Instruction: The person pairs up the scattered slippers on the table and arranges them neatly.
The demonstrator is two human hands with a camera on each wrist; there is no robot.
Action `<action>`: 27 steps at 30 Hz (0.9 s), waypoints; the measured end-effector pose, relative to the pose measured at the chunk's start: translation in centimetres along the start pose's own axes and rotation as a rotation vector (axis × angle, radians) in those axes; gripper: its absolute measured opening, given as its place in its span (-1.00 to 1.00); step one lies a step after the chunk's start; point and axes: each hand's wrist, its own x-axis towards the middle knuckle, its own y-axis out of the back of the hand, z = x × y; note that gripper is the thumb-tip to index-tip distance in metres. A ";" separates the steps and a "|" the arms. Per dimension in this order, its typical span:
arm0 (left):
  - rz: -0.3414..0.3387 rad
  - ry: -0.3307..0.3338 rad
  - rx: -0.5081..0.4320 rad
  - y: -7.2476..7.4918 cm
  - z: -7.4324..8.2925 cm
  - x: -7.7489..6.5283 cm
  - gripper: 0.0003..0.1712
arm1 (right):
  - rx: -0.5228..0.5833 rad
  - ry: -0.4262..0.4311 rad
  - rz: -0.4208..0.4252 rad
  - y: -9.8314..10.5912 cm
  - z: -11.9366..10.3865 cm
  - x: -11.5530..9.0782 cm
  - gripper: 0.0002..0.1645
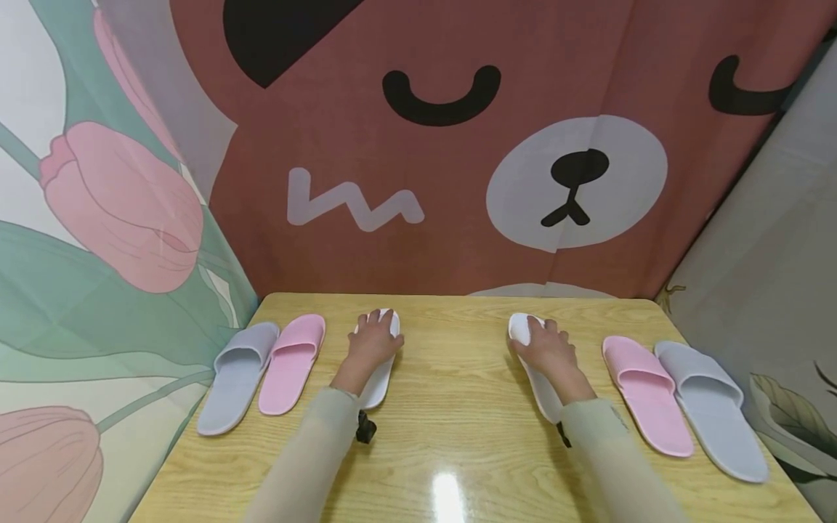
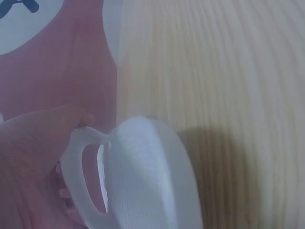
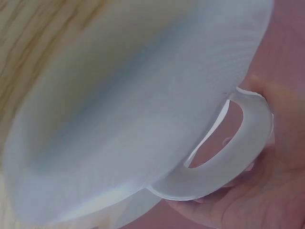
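A white slipper [image 1: 377,390] stands left of the table's middle, toe toward the back. My left hand [image 1: 371,343] grips it from above by the band; in the left wrist view the thumb lies along the slipper's band [image 2: 76,179]. Farther right, my right hand [image 1: 551,351] holds a second white slipper [image 1: 544,391], set at a slant. The right wrist view shows that hand around its band [image 3: 226,162], with the pale insole [image 3: 128,114] large in front. My hands cover most of both bands in the head view.
Left of my left hand lie a pink slipper [image 1: 290,367] and a grey slipper [image 1: 237,381]. Another pink slipper [image 1: 647,396] and grey slipper [image 1: 709,407] lie to the right. Printed cloth [image 1: 451,247] borders the wooden table [image 1: 451,392] at the back and sides.
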 end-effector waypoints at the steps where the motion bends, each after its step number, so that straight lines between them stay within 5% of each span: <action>1: 0.000 0.001 0.000 0.0 0.1 0.0 -0.19 | 0.003 0.000 0.001 0.0 -0.1 0.0 -0.01; 27: 0.031 -0.021 -0.008 -0.3 2.0 0.4 -0.20 | 0.014 -0.024 0.013 -0.4 -1.3 1.1 0.06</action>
